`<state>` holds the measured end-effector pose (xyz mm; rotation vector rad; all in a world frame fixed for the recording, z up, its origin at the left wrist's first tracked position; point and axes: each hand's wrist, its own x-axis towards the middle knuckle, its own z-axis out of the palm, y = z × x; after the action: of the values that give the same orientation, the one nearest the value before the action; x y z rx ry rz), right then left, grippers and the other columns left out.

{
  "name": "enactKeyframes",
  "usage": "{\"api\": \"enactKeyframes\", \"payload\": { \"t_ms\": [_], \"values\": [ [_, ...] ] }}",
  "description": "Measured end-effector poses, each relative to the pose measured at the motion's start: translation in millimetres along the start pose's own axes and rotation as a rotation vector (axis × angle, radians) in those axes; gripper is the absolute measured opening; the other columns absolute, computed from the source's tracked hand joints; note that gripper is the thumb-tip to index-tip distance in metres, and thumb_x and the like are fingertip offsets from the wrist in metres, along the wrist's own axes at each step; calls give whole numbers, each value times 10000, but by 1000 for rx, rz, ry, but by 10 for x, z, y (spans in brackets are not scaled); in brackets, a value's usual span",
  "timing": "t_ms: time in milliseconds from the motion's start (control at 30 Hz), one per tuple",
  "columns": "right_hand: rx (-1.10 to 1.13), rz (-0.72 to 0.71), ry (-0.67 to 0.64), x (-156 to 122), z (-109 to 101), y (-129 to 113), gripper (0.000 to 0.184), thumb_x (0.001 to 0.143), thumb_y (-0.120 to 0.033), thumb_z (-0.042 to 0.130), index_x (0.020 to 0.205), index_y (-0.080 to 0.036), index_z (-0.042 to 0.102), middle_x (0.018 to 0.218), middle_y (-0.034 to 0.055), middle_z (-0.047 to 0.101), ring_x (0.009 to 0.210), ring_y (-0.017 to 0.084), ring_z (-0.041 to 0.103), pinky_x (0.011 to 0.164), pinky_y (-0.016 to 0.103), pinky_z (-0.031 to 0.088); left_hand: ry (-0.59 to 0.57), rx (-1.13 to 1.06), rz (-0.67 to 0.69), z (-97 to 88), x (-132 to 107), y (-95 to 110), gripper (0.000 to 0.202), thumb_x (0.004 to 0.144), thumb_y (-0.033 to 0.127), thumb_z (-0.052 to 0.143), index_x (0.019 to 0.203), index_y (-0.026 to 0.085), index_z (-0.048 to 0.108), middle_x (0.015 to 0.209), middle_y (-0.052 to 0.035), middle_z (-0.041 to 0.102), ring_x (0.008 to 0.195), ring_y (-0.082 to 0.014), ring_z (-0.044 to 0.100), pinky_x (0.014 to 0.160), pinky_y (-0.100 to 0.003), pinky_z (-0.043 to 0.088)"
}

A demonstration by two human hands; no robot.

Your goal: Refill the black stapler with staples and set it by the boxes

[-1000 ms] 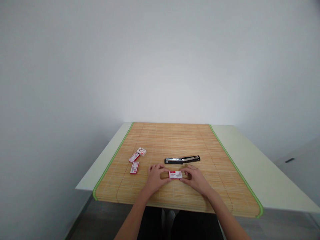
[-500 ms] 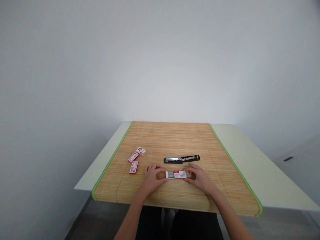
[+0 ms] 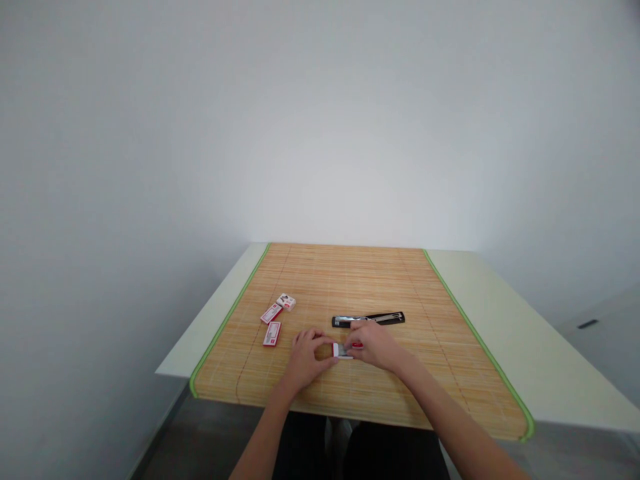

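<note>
A small red-and-white staple box [image 3: 337, 351] lies slid partly out on the bamboo mat, with grey staples [image 3: 343, 350] showing in its tray. My left hand [image 3: 307, 357] grips the box's left end between thumb and forefinger. Over the right part of the box, my right hand [image 3: 373, 345] pinches at the staples with its fingertips and covers most of the sleeve. Just beyond the hands lies a black stapler [image 3: 367, 319] unfolded flat, its metal magazine exposed; my right hand overlaps its lower edge in view.
To the left lie a white box [image 3: 287, 302] and two red-and-white staple boxes, one farther [image 3: 271, 313] and one nearer [image 3: 272, 333]. The bamboo mat [image 3: 345, 273] with green edging covers the middle of a white table [image 3: 493, 300], which meets a wall [image 3: 340, 133].
My right hand has let go of the box's right end and moved left over it, fingers now at the exposed staples. My left hand keeps its hold. The view has shifted slightly.
</note>
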<state>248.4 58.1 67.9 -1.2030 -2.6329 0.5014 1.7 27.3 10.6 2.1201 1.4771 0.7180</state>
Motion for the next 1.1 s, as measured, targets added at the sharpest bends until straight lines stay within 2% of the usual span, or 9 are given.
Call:
{"api": "enactKeyframes", "payload": {
  "t_ms": [233,500,633,733,900,1100],
  "values": [
    [-97,-41,-79,191,-3,-49,117,768,-241,823,873,-291,812,902,46,723,917,247,659,813,307,429,-14,4,-10,-5,5,6,379,782,486,810,1142,383,756,1194,-32,634,1194,-280,537,1090,-449,331],
    [-115,-53,-97,261,79,-52,70,798,-326,815,847,-279,802,860,49,740,920,254,663,818,309,421,-6,-3,4,0,6,7,378,781,469,814,1145,387,758,1188,-31,639,1186,-280,544,1085,-448,334],
    [-85,-53,-76,263,95,-40,36,806,-244,768,830,-268,781,841,23,733,857,217,658,764,276,410,-12,-1,-8,10,9,-1,391,775,470,817,1151,385,754,1198,-32,644,1195,-284,543,1085,-455,335],
    [-65,-3,-23,204,57,2,56,798,-184,739,788,-239,745,844,20,715,820,197,645,722,261,398,-16,0,-21,12,10,4,385,778,483,809,1145,379,756,1207,-35,645,1205,-290,537,1096,-463,329],
    [-47,98,80,-27,-18,126,70,848,-171,695,802,-224,694,870,25,689,825,196,625,730,274,395,-3,-5,-8,16,1,0,381,779,491,813,1138,377,755,1204,-29,643,1195,-286,540,1095,-459,330],
    [-3,175,169,-294,152,198,60,869,-250,738,858,-232,681,856,20,668,884,225,610,789,310,402,17,-12,11,26,-9,-24,382,777,478,825,1137,376,749,1195,-22,642,1190,-278,543,1083,-450,340]
  ]
}}
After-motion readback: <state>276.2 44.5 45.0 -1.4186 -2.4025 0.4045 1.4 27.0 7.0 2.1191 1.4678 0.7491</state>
